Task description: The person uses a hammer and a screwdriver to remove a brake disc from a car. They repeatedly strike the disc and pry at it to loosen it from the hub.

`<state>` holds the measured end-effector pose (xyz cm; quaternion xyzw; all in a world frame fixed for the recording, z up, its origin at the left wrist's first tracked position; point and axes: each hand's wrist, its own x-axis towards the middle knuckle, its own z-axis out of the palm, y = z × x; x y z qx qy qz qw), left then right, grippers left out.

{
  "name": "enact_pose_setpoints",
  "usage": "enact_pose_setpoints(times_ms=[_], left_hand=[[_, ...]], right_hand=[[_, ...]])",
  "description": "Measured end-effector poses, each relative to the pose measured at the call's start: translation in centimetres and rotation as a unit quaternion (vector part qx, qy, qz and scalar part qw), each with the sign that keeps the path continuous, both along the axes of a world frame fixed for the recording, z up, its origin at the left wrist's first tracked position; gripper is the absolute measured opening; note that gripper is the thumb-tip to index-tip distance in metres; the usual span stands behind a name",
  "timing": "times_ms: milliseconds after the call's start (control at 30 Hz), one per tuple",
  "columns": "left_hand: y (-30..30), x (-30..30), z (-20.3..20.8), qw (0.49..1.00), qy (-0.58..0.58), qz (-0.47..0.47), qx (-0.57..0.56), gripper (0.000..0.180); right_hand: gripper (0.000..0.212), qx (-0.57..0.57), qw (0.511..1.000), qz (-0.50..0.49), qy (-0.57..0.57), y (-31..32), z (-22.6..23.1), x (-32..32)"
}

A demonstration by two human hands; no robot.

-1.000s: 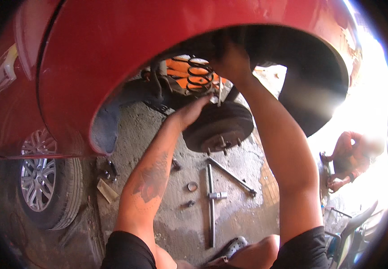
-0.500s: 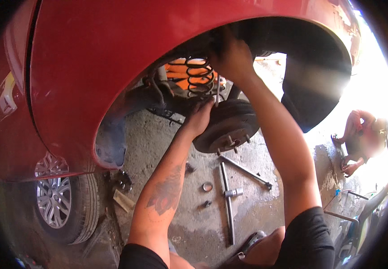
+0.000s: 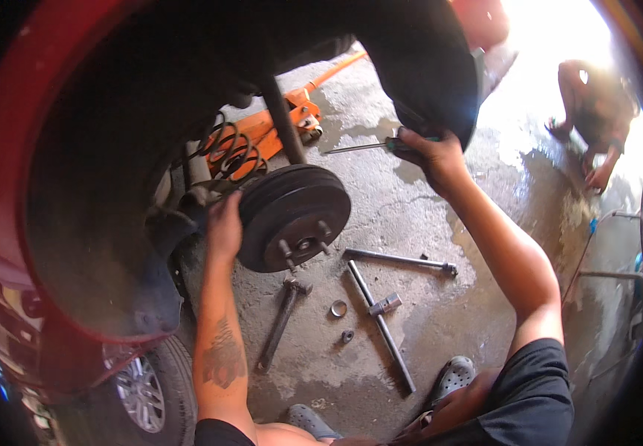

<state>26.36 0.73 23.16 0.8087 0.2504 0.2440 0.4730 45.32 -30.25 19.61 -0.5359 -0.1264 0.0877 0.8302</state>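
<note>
My right hand (image 3: 440, 165) is closed around the dark handle of a screwdriver (image 3: 358, 148), its thin metal shaft pointing left in the open air beside the wheel arch. My left hand (image 3: 225, 229) is at the left edge of a dark round brake drum (image 3: 269, 236) with studs standing out of its face. The fingers of that hand are hidden behind the drum. Above the drum rises a dark shock absorber (image 3: 284, 123). A black coil spring (image 3: 236, 152) stands behind my left hand, with an orange floor jack (image 3: 308, 111) beyond it.
The red fender (image 3: 9, 245) arches over the left. On the concrete lie a hammer (image 3: 280, 323), a long-handled wrench (image 3: 395, 258), a bar with a socket (image 3: 395, 355), a metal ring (image 3: 338, 308) and a small dark nut (image 3: 346, 337). A wheel (image 3: 141, 394) is at lower left; another person (image 3: 596, 119) crouches at right.
My right hand has come out of the wheel arch and moved down and right with the screwdriver. The left hand has shifted to the drum's left side. My view has tilted and moved.
</note>
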Motion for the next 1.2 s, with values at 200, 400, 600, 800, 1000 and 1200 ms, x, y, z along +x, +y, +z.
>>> enact_pose_setpoints(times_ms=[200, 400, 600, 800, 1000, 1200], left_hand=[[0.0, 3.6, 2.0, 0.987, 0.107, -0.043, 0.113, 0.049], [-0.3, 5.0, 4.2, 0.969, 0.238, 0.063, -0.029, 0.056], [3.5, 4.0, 4.9, 0.944, 0.324, 0.069, 0.013, 0.057], [1.9, 3.9, 5.1, 0.943, 0.325, 0.071, 0.010, 0.051], [2.4, 3.4, 5.3, 0.942, 0.325, 0.089, -0.002, 0.049], [4.9, 2.2, 5.1, 0.943, 0.321, 0.083, 0.020, 0.053]], right_hand=[[0.031, 0.070, 0.989, -0.029, 0.126, -1.3, -7.7, -1.1], [0.037, 0.037, 0.978, 0.088, 0.185, -0.7, -15.6, -4.0], [0.035, -0.060, 0.976, 0.118, -0.173, -1.0, -17.3, -3.6], [0.023, -0.134, 0.959, 0.205, -0.145, -2.3, -14.4, 1.1], [0.021, -0.166, 0.948, 0.144, -0.229, -2.2, -12.4, 1.8], [0.029, -0.190, 0.949, 0.084, -0.237, 1.7, -13.5, 6.9]])
